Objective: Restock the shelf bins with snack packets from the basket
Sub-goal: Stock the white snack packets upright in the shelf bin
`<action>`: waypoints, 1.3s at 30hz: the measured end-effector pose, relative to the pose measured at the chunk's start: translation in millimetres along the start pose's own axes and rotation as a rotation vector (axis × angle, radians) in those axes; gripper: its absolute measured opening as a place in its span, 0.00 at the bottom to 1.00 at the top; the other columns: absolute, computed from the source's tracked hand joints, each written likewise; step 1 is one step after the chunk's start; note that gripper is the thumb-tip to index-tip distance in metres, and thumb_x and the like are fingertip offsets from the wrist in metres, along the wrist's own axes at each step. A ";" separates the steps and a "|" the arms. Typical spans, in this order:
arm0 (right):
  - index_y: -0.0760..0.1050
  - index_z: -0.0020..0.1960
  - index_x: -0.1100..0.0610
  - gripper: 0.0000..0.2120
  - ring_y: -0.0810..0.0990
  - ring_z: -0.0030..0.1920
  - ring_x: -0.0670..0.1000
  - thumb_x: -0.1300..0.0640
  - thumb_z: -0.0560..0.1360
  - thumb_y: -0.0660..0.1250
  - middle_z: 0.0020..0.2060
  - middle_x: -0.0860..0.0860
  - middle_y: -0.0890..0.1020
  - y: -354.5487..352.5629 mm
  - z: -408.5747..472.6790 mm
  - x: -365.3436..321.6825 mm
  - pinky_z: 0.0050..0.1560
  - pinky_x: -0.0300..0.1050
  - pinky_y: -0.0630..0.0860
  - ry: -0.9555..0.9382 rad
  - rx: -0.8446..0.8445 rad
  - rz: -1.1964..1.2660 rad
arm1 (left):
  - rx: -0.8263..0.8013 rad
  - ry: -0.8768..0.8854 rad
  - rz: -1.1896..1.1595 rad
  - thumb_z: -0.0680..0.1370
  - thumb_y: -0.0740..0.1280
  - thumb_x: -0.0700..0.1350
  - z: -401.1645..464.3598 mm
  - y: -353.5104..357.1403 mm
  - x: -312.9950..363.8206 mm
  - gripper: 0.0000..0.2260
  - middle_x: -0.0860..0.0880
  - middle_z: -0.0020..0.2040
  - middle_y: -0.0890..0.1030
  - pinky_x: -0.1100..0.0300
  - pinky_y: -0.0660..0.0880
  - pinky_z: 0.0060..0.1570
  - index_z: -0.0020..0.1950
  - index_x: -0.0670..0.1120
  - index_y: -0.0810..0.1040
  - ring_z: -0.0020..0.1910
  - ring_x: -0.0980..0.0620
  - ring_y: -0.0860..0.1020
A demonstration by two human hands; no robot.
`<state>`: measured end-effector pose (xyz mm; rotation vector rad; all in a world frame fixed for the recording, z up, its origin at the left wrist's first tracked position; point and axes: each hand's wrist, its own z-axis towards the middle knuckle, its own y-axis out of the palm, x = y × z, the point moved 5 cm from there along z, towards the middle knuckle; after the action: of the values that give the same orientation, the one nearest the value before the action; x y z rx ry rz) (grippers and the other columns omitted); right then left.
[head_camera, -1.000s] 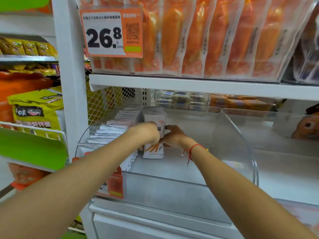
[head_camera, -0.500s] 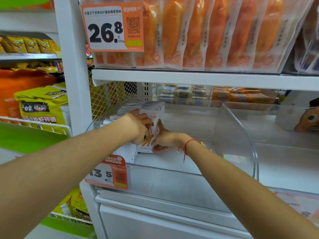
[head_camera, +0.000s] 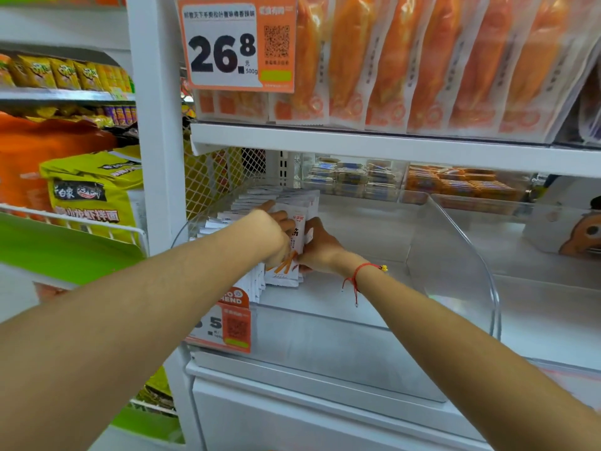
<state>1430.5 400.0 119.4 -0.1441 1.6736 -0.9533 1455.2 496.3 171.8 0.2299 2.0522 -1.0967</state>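
Clear bin (head_camera: 448, 255): a curved transparent acrylic bin on the middle shelf; white snack packets (head_camera: 250, 203) stand in a row against its left wall, the floor to their right is bare.
Front packet (head_camera: 292, 255): white with orange sticks printed on it, upright at the near end of a second row, just right of the first.
Left hand (head_camera: 273, 236): fingers curled round the front packet's left edge, gripping it.
Right hand (head_camera: 320, 245): fingers press the same packet's right edge, thumb side hidden; a red string bracelet (head_camera: 357, 275) circles the wrist.
Upper shelf (head_camera: 390, 144): above the clear bin, carrying orange pouches (head_camera: 422, 60) behind a 26.8 price tag (head_camera: 237, 43).
Rear bins: behind the clear bin, holding blue-wrapped (head_camera: 351, 179) and orange-wrapped bars (head_camera: 461, 183).
Basket: not in view.
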 end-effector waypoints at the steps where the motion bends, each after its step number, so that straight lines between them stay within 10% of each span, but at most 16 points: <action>1: 0.59 0.65 0.58 0.27 0.79 0.54 0.58 0.64 0.73 0.69 0.55 0.58 0.75 -0.8 -2.8 0.5 0.52 0.54 0.80 0.020 -0.052 0.056 | -0.036 -0.017 0.001 0.81 0.52 0.45 0.7 -2.6 0.5 0.25 0.48 0.78 0.49 0.45 0.44 0.75 0.78 0.52 0.52 0.77 0.48 0.46; 6: 0.55 0.72 0.56 0.28 0.77 0.61 0.56 0.61 0.77 0.65 0.64 0.58 0.75 -14.1 -34.9 -1.3 0.58 0.47 0.76 0.147 -0.263 0.034 | -0.104 -0.022 -0.070 0.81 0.51 0.41 -23.3 -25.3 6.4 0.22 0.47 0.74 0.63 0.55 0.67 0.64 0.76 0.46 0.58 0.64 0.46 0.68; 10: 0.57 0.73 0.58 0.27 0.78 0.60 0.56 0.60 0.78 0.64 0.62 0.58 0.77 -34.1 -53.8 -4.4 0.57 0.48 0.75 0.124 -0.144 0.001 | -0.079 -0.019 -0.169 0.81 0.52 0.40 -40.2 -20.8 5.9 0.23 0.45 0.74 0.63 0.51 0.67 0.67 0.77 0.48 0.57 0.70 0.44 0.66; 17: 0.80 0.55 0.55 0.09 0.79 0.53 0.54 0.57 0.76 0.65 0.51 0.54 0.82 -74.0 -118.0 -30.1 0.55 0.50 0.77 -0.181 0.150 -0.305 | 0.419 -0.090 -0.387 0.77 0.60 0.42 -98.5 -42.3 -0.5 0.18 0.46 0.61 0.77 0.53 0.65 0.60 0.67 0.51 0.70 0.60 0.45 0.73; 23: 0.80 0.45 0.54 0.03 0.81 0.42 0.53 0.55 0.74 0.69 0.40 0.54 0.84 -86.7 -199.5 -37.9 0.49 0.51 0.79 -0.259 0.244 -0.275 | 0.652 -0.186 -0.714 0.78 0.59 0.46 -161.0 -48.6 21.4 0.14 0.48 0.59 0.80 0.56 0.69 0.47 0.61 0.53 0.76 0.58 0.44 0.76; 39: 0.79 0.56 0.57 0.09 0.81 0.46 0.53 0.57 0.77 0.65 0.51 0.57 0.82 36.6 -355.6 138.6 0.53 0.46 0.77 0.107 -0.312 -0.367 | 0.207 0.032 -1.134 0.78 0.59 0.48 -196.7 71.7 255.5 0.13 0.52 0.62 0.78 0.56 0.73 0.56 0.62 0.55 0.75 0.59 0.47 0.76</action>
<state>1090.4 529.1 -1.5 -0.6370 1.9274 -0.9726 1207.8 642.3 8.7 -0.9371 2.0676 -1.9469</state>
